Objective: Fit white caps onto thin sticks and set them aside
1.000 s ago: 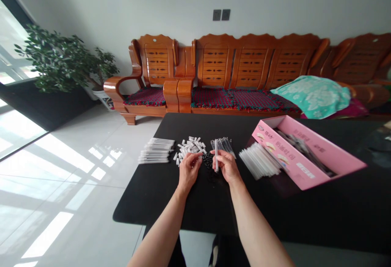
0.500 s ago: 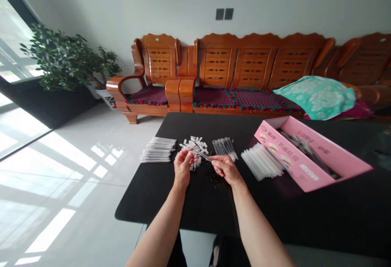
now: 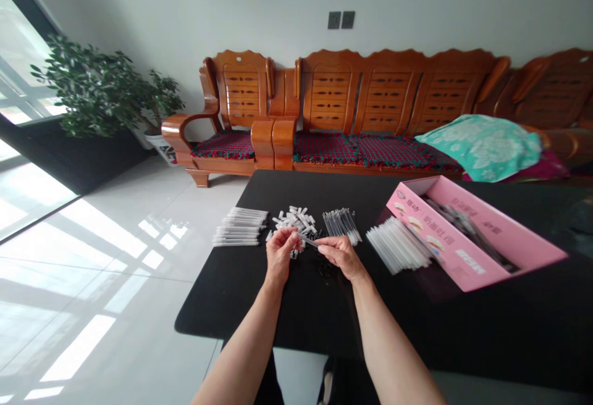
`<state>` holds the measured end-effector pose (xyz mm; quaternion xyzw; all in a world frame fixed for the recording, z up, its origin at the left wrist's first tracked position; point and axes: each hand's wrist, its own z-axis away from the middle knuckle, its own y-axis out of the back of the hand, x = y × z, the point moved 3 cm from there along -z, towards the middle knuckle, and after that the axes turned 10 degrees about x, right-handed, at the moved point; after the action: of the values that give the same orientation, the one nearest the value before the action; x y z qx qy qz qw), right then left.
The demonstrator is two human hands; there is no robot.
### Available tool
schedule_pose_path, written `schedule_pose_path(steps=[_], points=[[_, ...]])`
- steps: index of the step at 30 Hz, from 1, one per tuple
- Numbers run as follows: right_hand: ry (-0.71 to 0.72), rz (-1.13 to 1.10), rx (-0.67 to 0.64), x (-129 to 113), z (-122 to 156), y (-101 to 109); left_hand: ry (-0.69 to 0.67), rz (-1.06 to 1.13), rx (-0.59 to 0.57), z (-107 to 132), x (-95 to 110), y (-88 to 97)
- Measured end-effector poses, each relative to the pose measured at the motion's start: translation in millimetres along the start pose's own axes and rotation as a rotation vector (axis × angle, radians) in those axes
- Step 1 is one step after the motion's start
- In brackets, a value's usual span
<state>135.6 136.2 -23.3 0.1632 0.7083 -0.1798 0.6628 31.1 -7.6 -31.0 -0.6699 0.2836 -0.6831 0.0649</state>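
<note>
A slim grey-white pen lies level between my two hands above the table. My right hand pinches its right end. At the other end, the closed fingertips of my left hand meet the pen; the small part under them is hidden. Just beyond my hands is a loose heap of white pen caps. Small black parts lie below the pen, partly covered by my right hand. Thin pen refills are spread right of the caps, and finished-looking pens lie in a row on the left.
A stack of translucent white pen tubes rests against a pink box holding dark slender pieces. Everything lies on a black table. Behind it stand a wooden sofa and, at left, a potted plant.
My left hand has turned slightly and its fingertips have closed in at the pen's left end. The pen has tipped a little and shifted left; my right hand still grips it.
</note>
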Motion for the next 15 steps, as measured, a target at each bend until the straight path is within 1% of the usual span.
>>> schedule_pose_path(steps=[3, 6, 12, 15], points=[[-0.005, -0.001, 0.027, 0, -1, 2, -0.028, -0.045, -0.008, 1, 1, 0.1], [-0.010, 0.017, 0.078, 2, -2, 4, -0.026, -0.074, 0.008, 2, 1, 0.4], [0.016, 0.031, 0.134, 5, -3, 5, 0.046, -0.066, 0.042, 0, -5, 0.7], [0.022, 0.009, 0.133, 4, -3, 5, 0.078, -0.055, 0.020, -2, -9, 0.8]])
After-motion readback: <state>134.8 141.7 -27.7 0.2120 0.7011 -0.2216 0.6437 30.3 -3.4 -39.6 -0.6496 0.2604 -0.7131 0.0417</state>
